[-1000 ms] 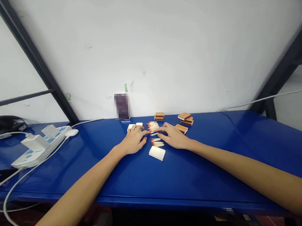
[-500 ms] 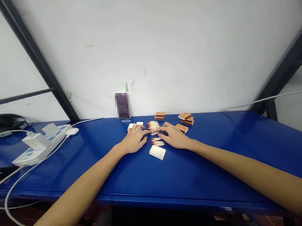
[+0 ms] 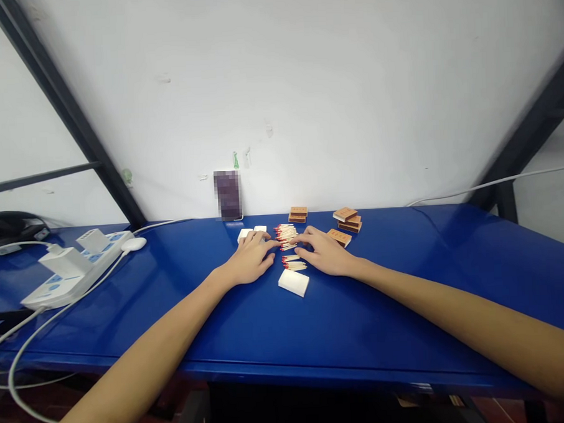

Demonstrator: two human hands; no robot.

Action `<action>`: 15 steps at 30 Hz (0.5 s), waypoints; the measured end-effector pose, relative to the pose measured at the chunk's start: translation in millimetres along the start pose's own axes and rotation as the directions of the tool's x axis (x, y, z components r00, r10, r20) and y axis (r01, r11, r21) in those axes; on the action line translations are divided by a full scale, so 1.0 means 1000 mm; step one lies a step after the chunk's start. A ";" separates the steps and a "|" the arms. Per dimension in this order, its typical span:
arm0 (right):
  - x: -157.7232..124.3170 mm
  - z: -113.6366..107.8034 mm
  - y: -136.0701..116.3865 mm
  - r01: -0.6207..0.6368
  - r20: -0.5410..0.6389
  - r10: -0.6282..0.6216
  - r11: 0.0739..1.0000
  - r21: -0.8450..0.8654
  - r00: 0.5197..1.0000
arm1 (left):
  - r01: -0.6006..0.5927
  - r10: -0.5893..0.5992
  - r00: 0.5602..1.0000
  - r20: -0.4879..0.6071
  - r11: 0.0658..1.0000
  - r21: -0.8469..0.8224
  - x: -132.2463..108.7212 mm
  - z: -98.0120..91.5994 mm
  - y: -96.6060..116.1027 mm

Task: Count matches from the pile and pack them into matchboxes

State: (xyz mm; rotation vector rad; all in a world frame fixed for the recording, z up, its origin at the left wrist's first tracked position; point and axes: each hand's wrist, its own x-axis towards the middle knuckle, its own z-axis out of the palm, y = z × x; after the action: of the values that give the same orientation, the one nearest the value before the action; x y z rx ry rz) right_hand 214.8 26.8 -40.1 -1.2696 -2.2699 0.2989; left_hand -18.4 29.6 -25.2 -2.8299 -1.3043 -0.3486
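A row of red-tipped matches [image 3: 287, 234] lies on the blue table, heads pointing left. A smaller group of matches [image 3: 295, 266] lies nearer to me. My left hand [image 3: 250, 258] is at the heads' side, its fingers apart and the index fingertip at the matches. From the other side, my right hand [image 3: 325, 252] reaches the stick ends with its index finger, thumb spread below. Just in front of the near group sits a white matchbox tray [image 3: 294, 282]. Other small white trays [image 3: 260, 229] are partly hidden behind my left hand.
Several brown matchboxes [image 3: 348, 220] are stacked at the back right, with one box [image 3: 340, 237] beside my right hand. Two more boxes [image 3: 298, 214] stand by the wall. A phone [image 3: 228, 196] leans there. Power strip [image 3: 79, 270] and cables lie left.
The hands and matches hold nearly the same places. The matches under my index fingers sit slightly closer to the far group. The whole view has shifted a little.
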 end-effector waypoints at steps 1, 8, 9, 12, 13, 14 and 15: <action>0.000 0.000 0.000 0.000 -0.002 0.000 1.000 0.002 1.000 | -0.001 0.001 1.000 0.002 1.000 0.000 0.000 0.000 0.000; 0.000 0.000 0.000 -0.009 0.006 0.009 1.000 -0.001 1.000 | 0.007 -0.007 1.000 0.025 1.000 0.004 0.000 -0.002 0.002; 0.000 0.000 0.000 -0.007 0.007 0.007 1.000 -0.001 1.000 | 0.009 -0.009 1.000 0.026 1.000 0.004 0.000 -0.002 0.002; 0.001 -0.001 0.000 -0.001 0.011 0.001 1.000 0.000 1.000 | 0.007 -0.007 1.000 0.019 1.000 0.006 0.000 -0.002 0.002; 0.001 -0.001 0.000 -0.001 0.013 0.001 1.000 -0.001 1.000 | 0.005 -0.005 1.000 0.017 1.000 0.005 0.000 -0.002 0.002; 0.001 -0.001 0.000 -0.001 0.016 0.001 1.000 -0.001 1.000 | 0.003 -0.003 1.000 0.015 1.000 0.004 0.000 -0.001 0.001; 0.001 -0.001 0.000 -0.001 0.017 0.001 1.000 0.000 1.000 | 0.002 -0.002 1.000 0.014 1.000 0.003 0.000 -0.001 0.001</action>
State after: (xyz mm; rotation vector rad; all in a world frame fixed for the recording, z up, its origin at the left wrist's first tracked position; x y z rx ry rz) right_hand 215.1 27.4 -38.6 -1.2728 -2.2835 0.3110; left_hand -17.7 28.7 -23.8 -2.8344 -1.3086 -0.3274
